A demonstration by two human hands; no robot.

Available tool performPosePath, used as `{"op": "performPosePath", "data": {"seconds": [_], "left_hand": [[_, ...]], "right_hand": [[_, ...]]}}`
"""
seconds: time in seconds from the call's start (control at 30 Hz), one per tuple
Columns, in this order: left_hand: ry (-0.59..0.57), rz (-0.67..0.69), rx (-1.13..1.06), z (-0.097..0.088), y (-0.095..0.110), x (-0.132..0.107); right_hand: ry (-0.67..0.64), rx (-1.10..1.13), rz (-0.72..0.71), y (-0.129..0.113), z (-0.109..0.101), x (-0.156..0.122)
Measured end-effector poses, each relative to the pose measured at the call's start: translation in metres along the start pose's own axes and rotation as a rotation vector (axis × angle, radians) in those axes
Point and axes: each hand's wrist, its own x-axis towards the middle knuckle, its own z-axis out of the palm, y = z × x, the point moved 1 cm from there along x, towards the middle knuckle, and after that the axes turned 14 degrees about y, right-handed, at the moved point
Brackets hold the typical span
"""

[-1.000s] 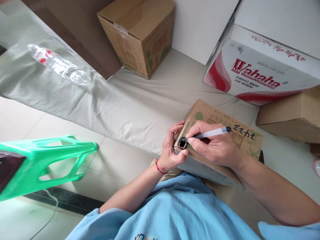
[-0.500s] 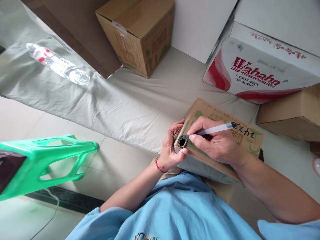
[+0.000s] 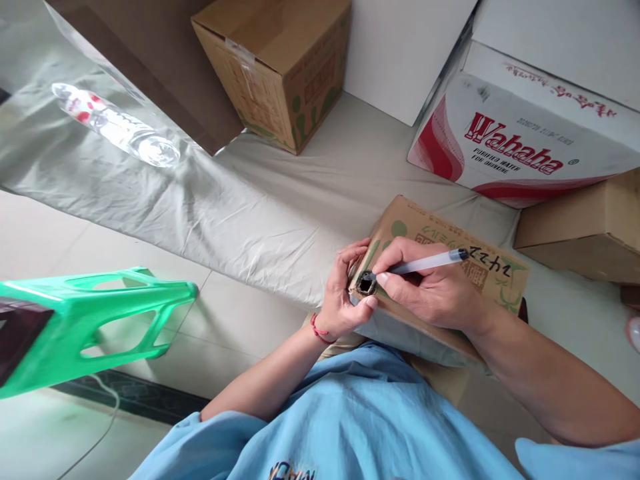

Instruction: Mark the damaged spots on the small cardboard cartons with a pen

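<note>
My right hand (image 3: 427,283) is closed around a pen (image 3: 430,262) with a pale translucent barrel and a dark end, held in a writing grip. The pen's tip meets the upper edge of a small squarish cardboard-coloured piece (image 3: 354,288) with a dark, rough-rimmed opening. That piece sits between the thumb and curled fingers of my left hand (image 3: 343,297), which wears a red string bracelet. Both hands are over the left end of a flat brown carton (image 3: 450,230) with green print and black handwritten digits. Whether the small piece is joined to the carton, I cannot tell.
A clear water bottle (image 3: 117,127) lies on the grey cloth (image 3: 260,220) at the left. Brown cartons (image 3: 280,67) and a white-and-red water carton (image 3: 520,140) stand at the back. A green plastic stool (image 3: 115,320) is on the floor at the left.
The pen's tip and my right hand have shifted very slightly at the dark opening's rim. My left hand stays in place.
</note>
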Motion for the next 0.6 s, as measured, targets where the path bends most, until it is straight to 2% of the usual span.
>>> {"op": "performPosePath", "data": {"seconds": [0.13, 0.23, 0.6], "left_hand": [[0.001, 0.002, 0.001, -0.0001, -0.0012, -0.0005], [0.005, 0.006, -0.019, -0.0003, -0.0027, -0.0007], [0.009, 0.013, -0.028, -0.0002, -0.0025, -0.0004]], "right_hand": [[0.05, 0.01, -0.063, 0.0007, 0.0005, 0.0004], [0.011, 0.04, -0.128, 0.0017, 0.001, -0.0002], [-0.056, 0.027, -0.095, 0.0029, 0.0023, -0.002]]}}
